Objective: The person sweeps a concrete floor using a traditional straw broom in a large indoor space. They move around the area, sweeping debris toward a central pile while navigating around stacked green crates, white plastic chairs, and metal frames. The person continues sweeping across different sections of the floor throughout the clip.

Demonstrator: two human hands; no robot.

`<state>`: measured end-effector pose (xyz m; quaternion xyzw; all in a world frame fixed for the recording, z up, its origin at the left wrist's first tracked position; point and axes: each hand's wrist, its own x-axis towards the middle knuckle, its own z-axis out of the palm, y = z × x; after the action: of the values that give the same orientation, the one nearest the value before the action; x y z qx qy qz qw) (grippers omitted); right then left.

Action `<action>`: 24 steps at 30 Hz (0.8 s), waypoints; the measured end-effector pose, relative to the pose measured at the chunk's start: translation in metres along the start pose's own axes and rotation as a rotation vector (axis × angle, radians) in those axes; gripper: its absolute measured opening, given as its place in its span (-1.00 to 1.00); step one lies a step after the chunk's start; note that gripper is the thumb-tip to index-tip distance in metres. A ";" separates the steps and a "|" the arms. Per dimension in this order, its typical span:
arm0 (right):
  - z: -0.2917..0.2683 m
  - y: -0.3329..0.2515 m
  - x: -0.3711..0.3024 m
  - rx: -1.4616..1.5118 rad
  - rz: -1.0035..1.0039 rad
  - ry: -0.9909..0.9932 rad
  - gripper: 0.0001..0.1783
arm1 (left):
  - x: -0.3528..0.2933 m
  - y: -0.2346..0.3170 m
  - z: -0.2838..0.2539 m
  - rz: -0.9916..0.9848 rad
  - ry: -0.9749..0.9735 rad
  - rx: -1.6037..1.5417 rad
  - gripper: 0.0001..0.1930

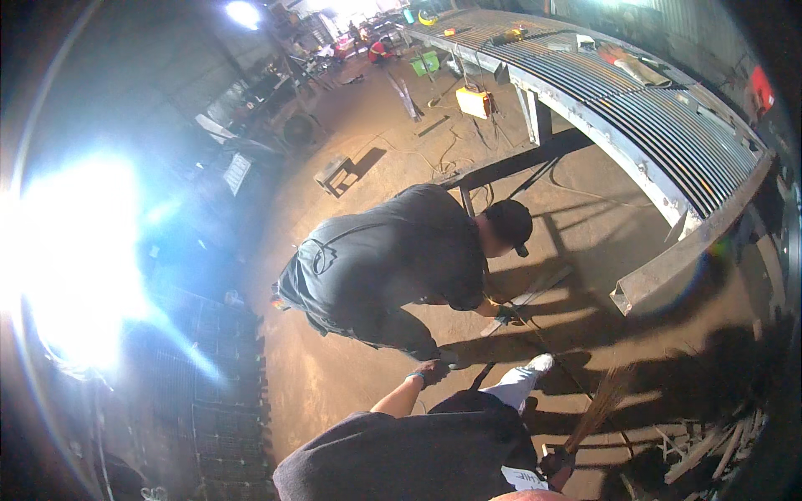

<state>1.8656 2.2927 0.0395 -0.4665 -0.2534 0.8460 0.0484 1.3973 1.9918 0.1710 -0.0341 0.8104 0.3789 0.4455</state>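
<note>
Nearest, at the lower edge: dark-shirted torso and light trouser leg [516, 386] of the camera wearer. Right hand [555, 464], gloved, closed around the handle of a straw broom [597, 409], bristles slanting up and right over the floor. Left hand [430, 371], gloved, held out forward and low, nothing visibly in it; degree of opening cannot be told. Just beyond: a second person [393, 259] in dark shirt and black cap, bent double, one gloved hand [506, 315] down at a flat metal strip [528, 299] lying on the floor. Floor [334, 367] bare brown earth or rusted concrete, crossed by long shadows. Lower right corner: heap of scrap offcuts [710, 451]. Left side: stacked dark wire grids [221, 392], largely washed out by a strong white glare [75, 259]. Right, curving from near to far: long steel surface [660, 125] of parallel bars in an angle-iron frame, on legs, carrying gloves and small tools at the far end. Under it: yellow box-shaped machine [474, 102] with trailing cables. Mid-floor: small low stool [334, 174]. Farthest: cluttered workshop interior, green crate [425, 63], a distant figure in red [378, 50], bright overhead lamp [242, 12].
</note>
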 end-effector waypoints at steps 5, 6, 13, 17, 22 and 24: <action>-0.001 -0.001 -0.022 -0.040 0.167 0.133 -0.58 | -0.006 -0.001 -0.003 0.036 -0.051 0.195 -0.76; 0.004 -0.001 -0.032 -0.051 0.179 0.139 -0.58 | -0.015 -0.003 -0.004 0.080 -0.048 0.183 -0.74; -0.012 0.011 -0.031 -0.044 0.214 0.031 -0.58 | -0.061 -0.023 -0.020 0.062 0.064 0.031 -0.72; -0.038 0.025 0.020 0.624 0.426 -0.495 -0.57 | -0.057 -0.070 -0.028 0.128 0.074 -0.174 -0.73; 0.007 0.011 0.039 -0.224 0.174 0.249 -0.56 | -0.049 -0.095 -0.034 -0.073 0.116 -0.138 -0.71; 0.016 -0.029 0.029 0.205 0.287 -0.072 -0.69 | -0.056 -0.090 -0.030 -0.061 0.115 -0.210 -0.75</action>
<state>1.8319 2.3210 0.0383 -0.4598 -0.0985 0.8819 -0.0346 1.4458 1.8924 0.1695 -0.1269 0.7892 0.4453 0.4035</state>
